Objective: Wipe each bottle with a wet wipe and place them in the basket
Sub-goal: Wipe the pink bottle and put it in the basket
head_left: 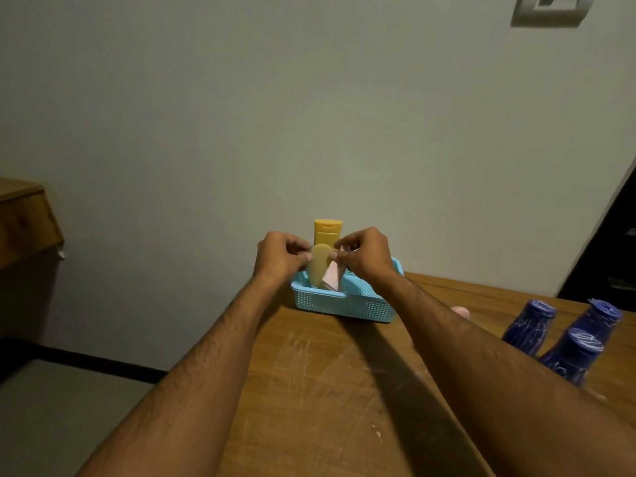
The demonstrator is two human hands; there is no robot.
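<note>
A light blue perforated basket (344, 306) stands at the far edge of the wooden table (327, 390). Behind my hands an orange bottle (327, 232) stands upright in the basket. Above the basket my left hand (280, 258) grips a pale yellow bottle (318, 266) by its left side, its flat oval end toward me. My right hand (364, 256) pinches a pinkish wet wipe (332, 278) against the bottle's right side; the wipe hangs down over the basket.
Three dark blue bottles (564, 335) with white markings stand at the table's right side. A small pink object (460, 310) peeks out behind my right forearm. A wooden cabinet (24, 218) sits at the left; a wall stands close behind the basket.
</note>
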